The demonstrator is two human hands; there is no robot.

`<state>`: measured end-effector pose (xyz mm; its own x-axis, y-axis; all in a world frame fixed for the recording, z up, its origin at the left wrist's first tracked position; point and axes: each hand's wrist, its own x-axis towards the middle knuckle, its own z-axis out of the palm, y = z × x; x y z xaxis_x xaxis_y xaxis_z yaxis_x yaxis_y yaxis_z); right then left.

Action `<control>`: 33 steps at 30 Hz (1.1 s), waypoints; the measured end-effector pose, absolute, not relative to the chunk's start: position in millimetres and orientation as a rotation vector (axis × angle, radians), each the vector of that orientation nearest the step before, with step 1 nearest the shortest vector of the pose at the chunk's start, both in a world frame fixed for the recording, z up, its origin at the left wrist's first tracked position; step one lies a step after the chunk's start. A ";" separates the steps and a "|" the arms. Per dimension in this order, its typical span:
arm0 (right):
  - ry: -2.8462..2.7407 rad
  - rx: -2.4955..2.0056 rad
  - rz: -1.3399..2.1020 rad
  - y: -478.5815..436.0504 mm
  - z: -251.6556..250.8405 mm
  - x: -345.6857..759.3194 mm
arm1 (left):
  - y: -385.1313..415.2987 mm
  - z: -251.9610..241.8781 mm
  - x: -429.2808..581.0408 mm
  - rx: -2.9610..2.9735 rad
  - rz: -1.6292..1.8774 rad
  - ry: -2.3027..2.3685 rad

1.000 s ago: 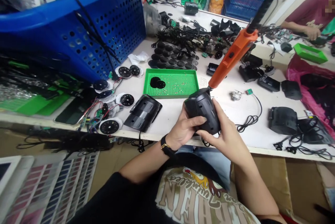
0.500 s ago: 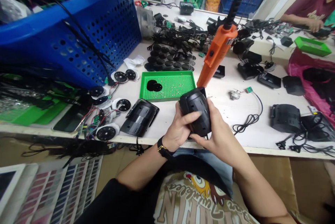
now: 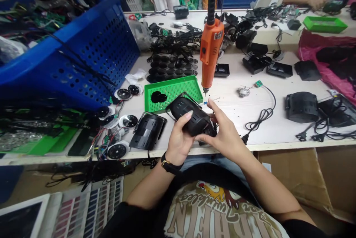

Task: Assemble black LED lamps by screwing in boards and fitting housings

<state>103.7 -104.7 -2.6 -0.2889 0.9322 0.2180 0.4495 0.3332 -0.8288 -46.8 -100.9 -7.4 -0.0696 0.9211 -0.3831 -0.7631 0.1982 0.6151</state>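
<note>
A rounded black plastic housing [image 3: 190, 116] is held just above the near table edge. My left hand [image 3: 179, 141], with a black watch on its wrist, is wrapped round its near side from below. Its right end is pinched by my right hand [image 3: 224, 134]. An orange electric screwdriver [image 3: 209, 53] hangs upright on a black coiled cable just beyond the housing, its tip a little above the table and apart from both hands. A green perforated tray [image 3: 178, 89] holding two black discs lies right behind the housing.
A big blue perforated basket [image 3: 83, 56] fills the left. Black discs [image 3: 124, 121], a flat black cover [image 3: 147, 131], another black housing [image 3: 302, 106] and loose cables [image 3: 260, 113] lie on the white table [image 3: 278, 93]. Other people stand and sit at the far side.
The screwdriver has swung from a tilt against the housing to hanging upright and free. My hands have turned the housing onto its side and lowered it toward the table edge.
</note>
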 end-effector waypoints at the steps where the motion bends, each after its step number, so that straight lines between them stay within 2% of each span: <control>1: -1.823 -1.209 0.878 -104.9 -5.9 105.2 | -100.6 -6.8 -48.2 0.233 1.411 0.845; 6: -1.694 -1.138 0.881 -109.6 -12.7 105.8 | -99.9 -3.1 -52.0 0.201 1.411 0.846; 15: -1.822 -1.128 0.154 -114.0 -19.3 95.6 | -98.5 4.1 -48.4 0.158 1.455 0.882; 21: -1.870 -1.210 0.021 -109.8 -18.6 93.3 | -101.6 2.5 -41.2 0.253 1.491 0.905; 29: -1.770 -1.272 0.158 -109.2 -18.2 91.3 | -101.1 -8.0 -43.9 0.317 1.442 0.931; 33: -1.705 -1.258 0.518 -111.4 -11.9 99.3 | -102.9 -6.2 -42.8 0.333 1.444 0.915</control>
